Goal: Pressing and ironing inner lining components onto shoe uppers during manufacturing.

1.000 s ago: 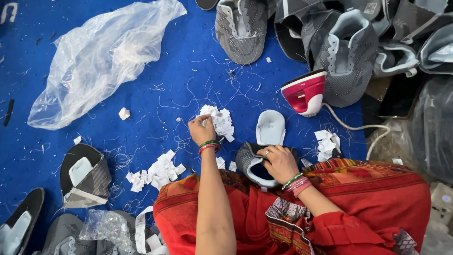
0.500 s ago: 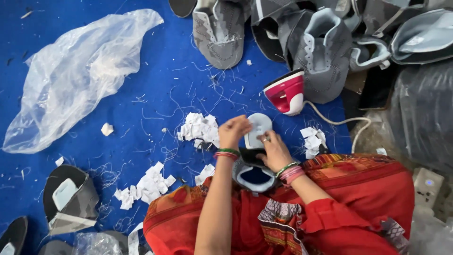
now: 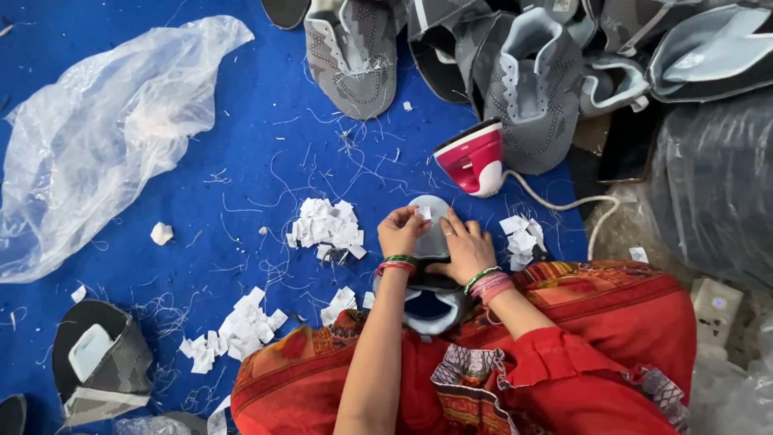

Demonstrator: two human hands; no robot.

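Plastic bag (image 3: 113, 137), clear and crumpled, lies at the blue floor's (image 3: 241, 161) left edge. Heaps of small white labels (image 3: 326, 225) sit mid-floor. Over the grey shoe upper (image 3: 431, 278) at the near edge, left hand (image 3: 403, 231) pinches one white label (image 3: 423, 213); right hand (image 3: 463, 248) presses flat, fingers together.

open blue mat (image 3: 241, 153) left, iron (image 3: 473, 158) and shoe pile (image 3: 531, 72) ahead

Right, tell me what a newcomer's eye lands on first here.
Both hands, left hand and right hand, press a small white label onto a grey shoe upper at centre. A pink iron sits just beyond, with grey shoe uppers piled along the top and a clear plastic bag on the blue mat.
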